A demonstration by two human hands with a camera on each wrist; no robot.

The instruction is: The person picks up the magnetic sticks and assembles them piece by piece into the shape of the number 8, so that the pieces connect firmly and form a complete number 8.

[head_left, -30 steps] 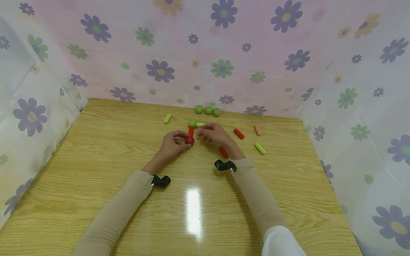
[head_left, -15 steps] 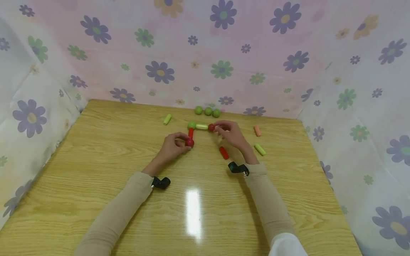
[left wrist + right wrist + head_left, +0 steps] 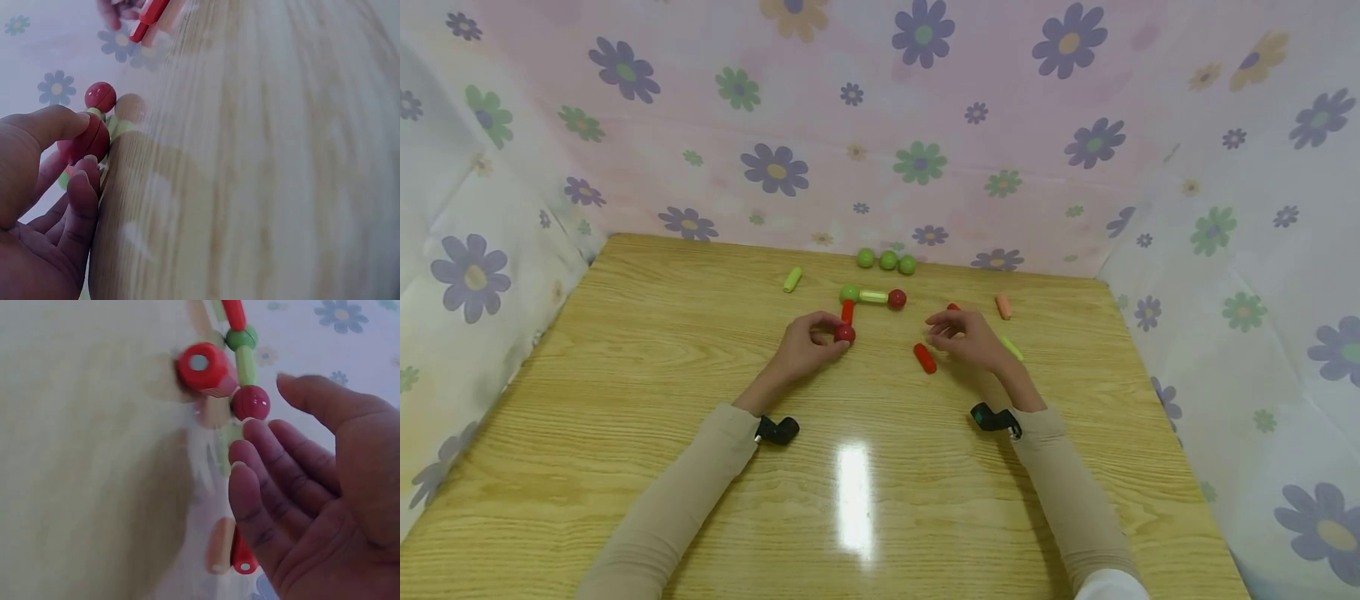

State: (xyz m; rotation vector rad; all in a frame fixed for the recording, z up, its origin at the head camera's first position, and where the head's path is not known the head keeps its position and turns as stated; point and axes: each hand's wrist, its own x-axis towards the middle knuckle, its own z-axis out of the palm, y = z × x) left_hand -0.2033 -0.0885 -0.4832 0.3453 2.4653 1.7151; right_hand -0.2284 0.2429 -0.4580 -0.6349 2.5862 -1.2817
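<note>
My left hand (image 3: 805, 346) pinches a red ball (image 3: 845, 335) between thumb and fingers. From that ball a red stick (image 3: 847, 312) runs to a green ball (image 3: 849, 293). A yellow-green stick (image 3: 873, 296) joins the green ball to a second red ball (image 3: 897, 298), so the pieces form a corner. Holding nothing, my right hand (image 3: 966, 337) hovers with loosely bent fingers near a loose red stick (image 3: 925, 358). Another red stick (image 3: 953, 307) is partly hidden behind that hand. In the right wrist view, the near red stick (image 3: 203, 365) shows a pale round end.
Three green balls (image 3: 888, 260) sit in a row at the table's back edge. A yellow-green stick (image 3: 793, 280) lies back left. An orange stick (image 3: 1003, 306) and another yellow-green stick (image 3: 1012, 348) lie to the right. Flowered cloth (image 3: 730, 167) stands behind the wooden table (image 3: 700, 275).
My right hand drew back to the right, touched the second red ball at the end of the yellow-green stick, then left it and moved right and nearer. My left hand stayed on its ball.
</note>
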